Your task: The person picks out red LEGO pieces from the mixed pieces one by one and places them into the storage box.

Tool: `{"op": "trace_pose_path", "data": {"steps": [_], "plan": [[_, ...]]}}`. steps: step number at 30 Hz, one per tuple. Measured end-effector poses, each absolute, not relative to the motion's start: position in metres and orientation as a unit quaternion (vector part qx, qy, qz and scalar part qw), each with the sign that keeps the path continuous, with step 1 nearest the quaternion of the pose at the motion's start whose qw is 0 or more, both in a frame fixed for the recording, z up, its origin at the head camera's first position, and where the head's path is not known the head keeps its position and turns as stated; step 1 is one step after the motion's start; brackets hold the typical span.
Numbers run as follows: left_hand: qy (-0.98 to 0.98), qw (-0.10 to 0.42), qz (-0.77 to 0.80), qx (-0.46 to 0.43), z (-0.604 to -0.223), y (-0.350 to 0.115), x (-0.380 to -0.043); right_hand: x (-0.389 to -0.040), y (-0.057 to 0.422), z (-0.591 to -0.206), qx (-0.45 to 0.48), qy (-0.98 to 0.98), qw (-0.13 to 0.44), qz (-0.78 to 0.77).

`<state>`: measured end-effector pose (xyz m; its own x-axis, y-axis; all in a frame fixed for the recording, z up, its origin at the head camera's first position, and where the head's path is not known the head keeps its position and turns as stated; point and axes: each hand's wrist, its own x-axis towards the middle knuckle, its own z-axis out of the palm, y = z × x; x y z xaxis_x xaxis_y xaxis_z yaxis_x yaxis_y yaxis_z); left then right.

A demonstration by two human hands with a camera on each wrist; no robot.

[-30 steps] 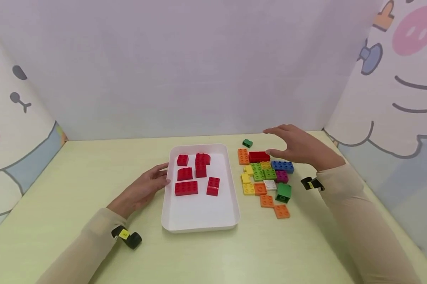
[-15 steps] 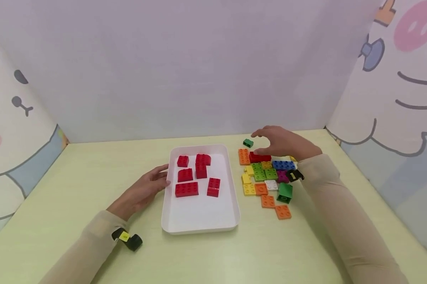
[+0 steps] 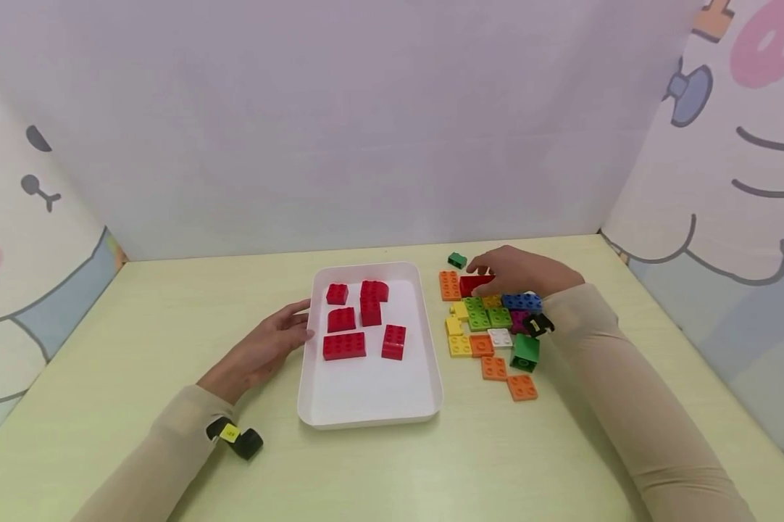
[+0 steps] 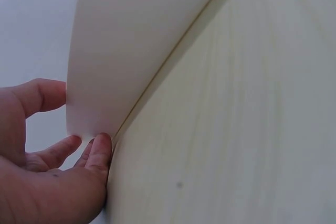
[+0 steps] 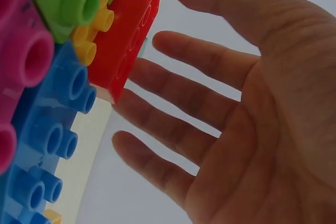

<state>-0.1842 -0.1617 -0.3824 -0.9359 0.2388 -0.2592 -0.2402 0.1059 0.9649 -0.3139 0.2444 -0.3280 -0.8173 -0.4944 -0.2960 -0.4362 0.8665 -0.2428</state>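
My left hand [image 3: 268, 348] rests at the left side of a white tray [image 3: 372, 406]; its fingertips touch the outer wall and rim, also seen in the left wrist view at the tray wall [image 4: 131, 40]. Inside the tray lie several red building bricks [image 3: 344, 346]. Over the loose pile, my right hand [image 3: 519, 272] has its thumb and fingers apart on either side of a long red brick [image 3: 473, 285]. In the right wrist view, the straight, spread fingers [image 5: 178, 82] reach past the red brick [image 5: 126, 30]; firm contact is not visible.
Around the red brick lie an orange brick [image 3: 450, 286], a small green brick [image 3: 457, 260], a blue brick [image 3: 521, 302] and lime bricks [image 3: 477, 314]. Nearer are a larger green brick [image 3: 525, 353] and flat orange pieces [image 3: 522, 387]. A wall [image 3: 366, 130] stands behind.
My right hand has moved left and down, from above the right side of the pile to around the long red brick. The left hand stays at the tray.
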Motion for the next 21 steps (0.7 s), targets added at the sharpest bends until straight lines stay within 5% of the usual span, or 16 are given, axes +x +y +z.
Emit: {"op": "trace_pose_path", "data": {"steps": [21], "plan": [[0.719, 0.179, 0.672, 0.001, -0.3845, -0.1638, -0.1859, -0.3141, 0.2483, -0.3287, -0.270, 0.942, 0.180, -0.086]]}}
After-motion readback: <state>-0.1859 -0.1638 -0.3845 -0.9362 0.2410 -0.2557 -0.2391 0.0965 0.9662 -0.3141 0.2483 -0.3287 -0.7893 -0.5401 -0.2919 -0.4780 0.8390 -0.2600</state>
